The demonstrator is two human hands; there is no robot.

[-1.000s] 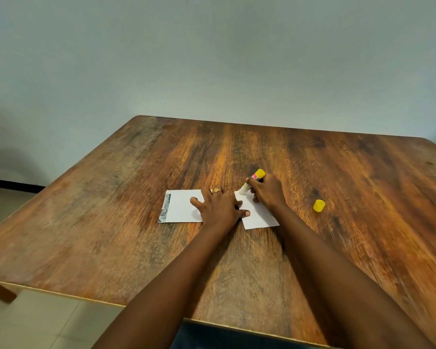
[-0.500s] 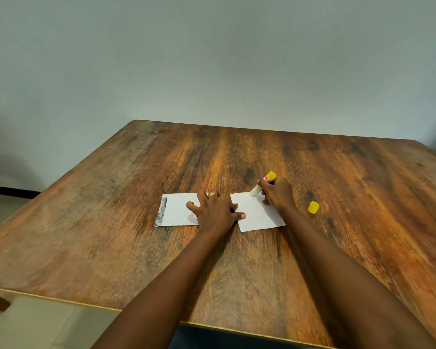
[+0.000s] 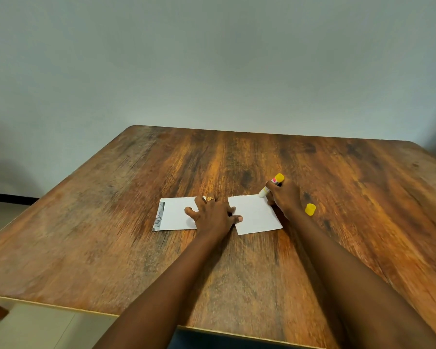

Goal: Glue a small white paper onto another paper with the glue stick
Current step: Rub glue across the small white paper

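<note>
- From the head camera I see a broad wooden table (image 3: 106,222) with a dark, streaky orange-brown grain and rounded far corners, set before a plain, smooth grey wall (image 3: 212,59).
- Two flat sheets lie side by side near the middle of the table: a square white paper sheet (image 3: 256,216) with a slightly ragged far edge, and left of it a white paper sheet with a grey printed strip (image 3: 175,215) along its left edge. They lie near each other; my view of the gap between them is blocked.
- The left hand (image 3: 213,215) lies palm down across that gap, fingers straight and splayed. The thumb tip presses the square sheet's left edge and the little finger rests on the printed sheet. A gold ring (image 3: 210,198) sits on one finger.
- The right hand (image 3: 286,197) is curled round a white glue stick with a yellow base (image 3: 275,181). The stick is tilted, its pale tip down at the square sheet's far right corner.
- A small yellow plastic cap (image 3: 310,209) stands on the wood just right of the right wrist.
- Both bare forearms stretch forward from the near table edge.
</note>
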